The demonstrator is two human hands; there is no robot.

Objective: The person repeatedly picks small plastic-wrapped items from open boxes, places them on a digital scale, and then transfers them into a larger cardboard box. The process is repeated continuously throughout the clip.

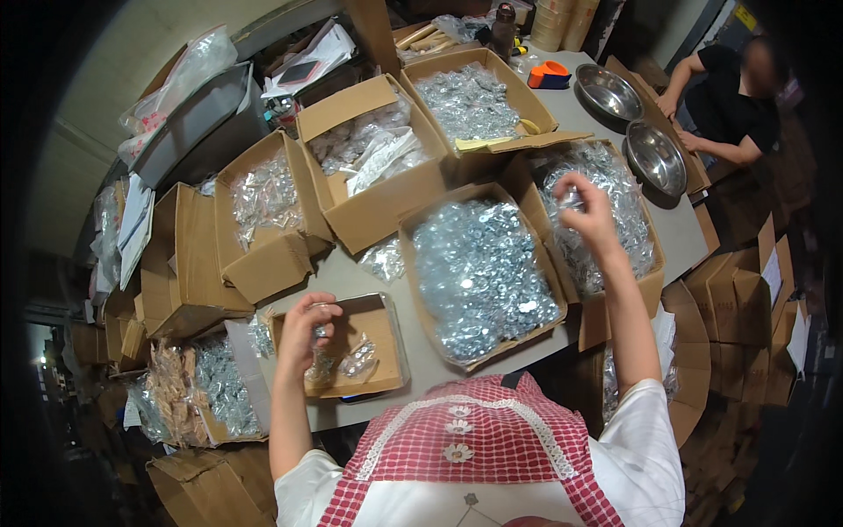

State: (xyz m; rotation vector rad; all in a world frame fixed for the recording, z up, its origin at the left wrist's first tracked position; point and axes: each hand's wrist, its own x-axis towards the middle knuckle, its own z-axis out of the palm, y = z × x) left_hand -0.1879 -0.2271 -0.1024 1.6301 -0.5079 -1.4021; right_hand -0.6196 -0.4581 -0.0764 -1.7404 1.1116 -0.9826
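The left hand [304,335] is at the left side of a shallow box [397,356] near the close edge of the surface [341,279]. Its fingers curl in a narrow grip with something shiny beside them; I cannot tell whether it is held. Small clear packets [360,358] lie inside that box, just right of the hand.

The right hand [592,218] is over the far part of a deep box [652,294] heaped with clear bags [619,233]. Its grip is narrow, thumb and fingers bent toward each other. Silvery plastic shows between them, but the hand is blurred, and I cannot tell whether that is held or lies behind.

Between the hands stands a box full of shiny metal pieces [483,272], just left of the deep box. A loose packet [384,259] lies left of it on the surface. Two steel bowls [657,158] sit beyond the deep box, near a co-worker [733,110] at the right.
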